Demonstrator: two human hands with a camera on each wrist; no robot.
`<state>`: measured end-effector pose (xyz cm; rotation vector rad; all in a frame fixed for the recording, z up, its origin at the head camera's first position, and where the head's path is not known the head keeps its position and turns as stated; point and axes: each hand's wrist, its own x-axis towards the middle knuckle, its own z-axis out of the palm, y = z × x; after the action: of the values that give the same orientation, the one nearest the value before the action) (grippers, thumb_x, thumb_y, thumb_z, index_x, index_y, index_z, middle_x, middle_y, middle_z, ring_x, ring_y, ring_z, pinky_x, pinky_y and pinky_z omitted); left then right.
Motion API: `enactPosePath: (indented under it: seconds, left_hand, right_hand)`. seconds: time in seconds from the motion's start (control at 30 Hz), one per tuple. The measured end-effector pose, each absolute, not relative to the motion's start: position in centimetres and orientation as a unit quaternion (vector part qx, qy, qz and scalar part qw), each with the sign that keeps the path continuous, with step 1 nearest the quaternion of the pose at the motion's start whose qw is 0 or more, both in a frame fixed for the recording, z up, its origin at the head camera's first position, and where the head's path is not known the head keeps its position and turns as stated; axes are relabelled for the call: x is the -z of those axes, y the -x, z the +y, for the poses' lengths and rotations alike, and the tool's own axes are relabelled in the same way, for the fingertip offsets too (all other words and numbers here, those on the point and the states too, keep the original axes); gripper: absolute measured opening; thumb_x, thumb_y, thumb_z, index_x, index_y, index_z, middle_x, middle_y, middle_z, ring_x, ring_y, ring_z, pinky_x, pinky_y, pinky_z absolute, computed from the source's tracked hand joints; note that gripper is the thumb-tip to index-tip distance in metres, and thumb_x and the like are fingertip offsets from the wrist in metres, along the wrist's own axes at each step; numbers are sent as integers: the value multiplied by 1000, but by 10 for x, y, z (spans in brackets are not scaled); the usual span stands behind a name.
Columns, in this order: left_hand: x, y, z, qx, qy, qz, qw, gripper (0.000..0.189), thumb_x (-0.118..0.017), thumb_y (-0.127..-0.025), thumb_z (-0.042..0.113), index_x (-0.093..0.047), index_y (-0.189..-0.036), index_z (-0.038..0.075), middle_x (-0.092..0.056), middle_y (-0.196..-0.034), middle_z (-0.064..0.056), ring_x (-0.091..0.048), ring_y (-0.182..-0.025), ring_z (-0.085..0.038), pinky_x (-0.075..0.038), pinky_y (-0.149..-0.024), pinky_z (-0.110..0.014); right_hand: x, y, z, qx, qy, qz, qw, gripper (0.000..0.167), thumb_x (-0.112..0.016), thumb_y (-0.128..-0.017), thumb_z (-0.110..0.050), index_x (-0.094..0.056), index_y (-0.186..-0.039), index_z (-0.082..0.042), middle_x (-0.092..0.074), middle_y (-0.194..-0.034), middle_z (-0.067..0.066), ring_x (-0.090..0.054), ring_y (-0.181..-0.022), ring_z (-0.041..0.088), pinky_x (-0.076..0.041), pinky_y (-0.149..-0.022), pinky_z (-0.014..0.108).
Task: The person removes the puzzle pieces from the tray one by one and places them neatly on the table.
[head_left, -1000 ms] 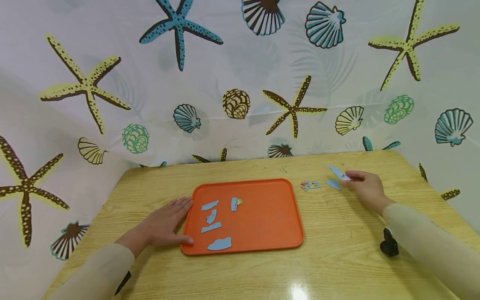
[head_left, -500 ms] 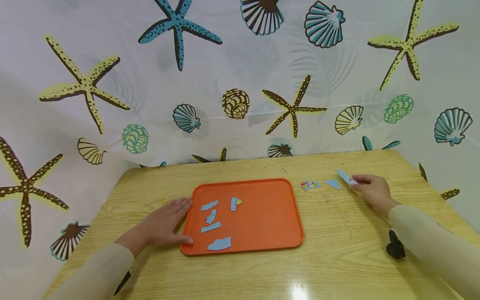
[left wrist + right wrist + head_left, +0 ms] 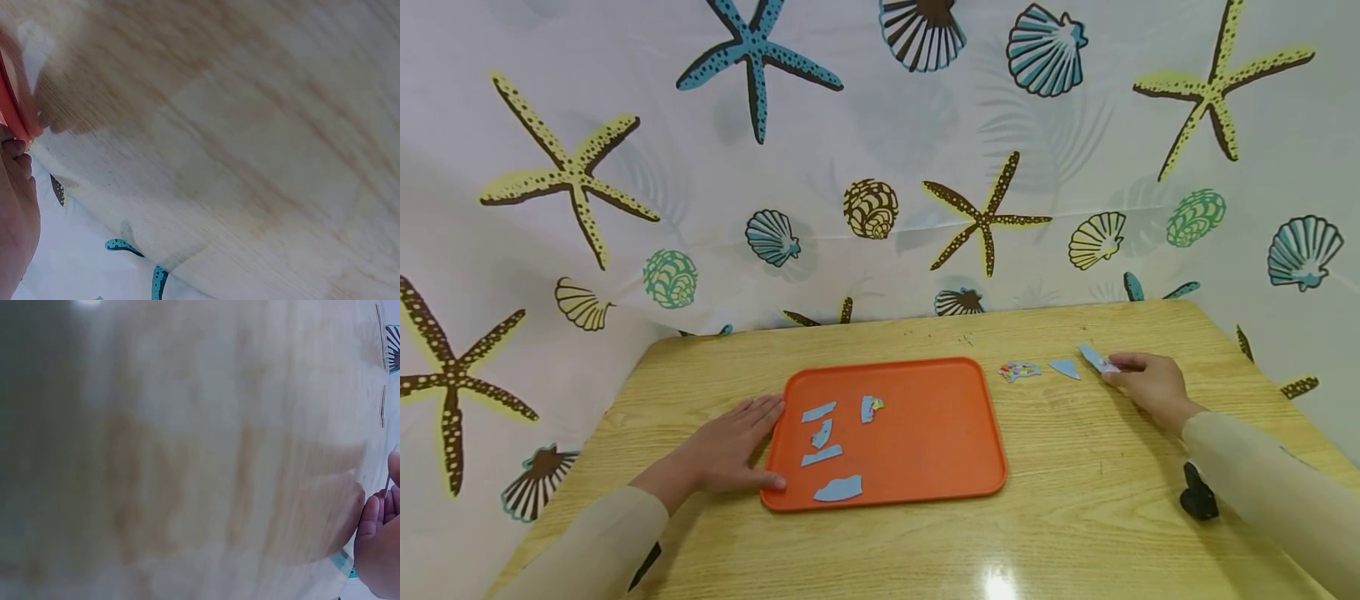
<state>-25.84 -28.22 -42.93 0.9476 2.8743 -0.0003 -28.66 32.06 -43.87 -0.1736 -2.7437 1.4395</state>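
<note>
My right hand point(image 3: 1152, 387) pinches a flat, narrow pale blue puzzle piece point(image 3: 1092, 357) between thumb and fingers, tilted near the table's right side. To its left lie a triangular blue piece point(image 3: 1065, 368) and a multicoloured piece point(image 3: 1019, 371). At the right wrist view's edge, the hand point(image 3: 378, 550) shows only partly. My left hand point(image 3: 726, 450), fingers extended, rests against the left rim of an orange tray point(image 3: 932, 442). The left wrist view shows part of that hand point(image 3: 19, 212) touching the rim. Several pale blue pieces lie in the tray, including a large one point(image 3: 838, 488) and one with yellow point(image 3: 869, 408).
A wooden table point(image 3: 910, 546) carries the tray and pieces. Behind it hangs a white cloth point(image 3: 820, 167) printed with starfish and shells. A black object point(image 3: 1198, 496) shows beneath the right sleeve point(image 3: 1262, 483).
My right hand has moved slightly right and lower with its puzzle piece, away from the triangular one, which now shows more fully. The left hand and tray stay put.
</note>
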Motion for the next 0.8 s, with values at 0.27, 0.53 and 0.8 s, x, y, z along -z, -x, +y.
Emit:
enactPosePath:
  seconds: [0.27,0.53,0.8]
  left_hand:
    - [430,258,-283,1,-309,949,56,115,-48,-77,82,-25,-152,-2,-23,-158,-16,-19,-145,-33,-17,-116,-49]
    - [432,258,-283,1,-307,950,54,115,-47,-77,83,-25,-152,-2,-23,-158,-15,-18,-145,-33,-17,-116,-48]
    - [430,257,-282,-2,-311,949,52,114,-48,-78,82,-25,-152,-2,-23,-158,-16,-19,-144,-34,-18,-116,-50]
  right_hand:
    - [440,286,318,-458,64,-886,20,46,-61,-97,-18,-52,-134,8,-49,-134,30,-48,-120,43,-44,-97,50]
    - [441,288,317,-447,78,-890,31,45,-62,-96,-18,-54,-132,9,-52,-131,30,-50,-117,42,-44,-95,50]
    - [441,288,316,-439,92,-893,32,44,-62,-95,-16,-55,-130,9,-53,-130,29,-50,-116,42,-45,-95,50]
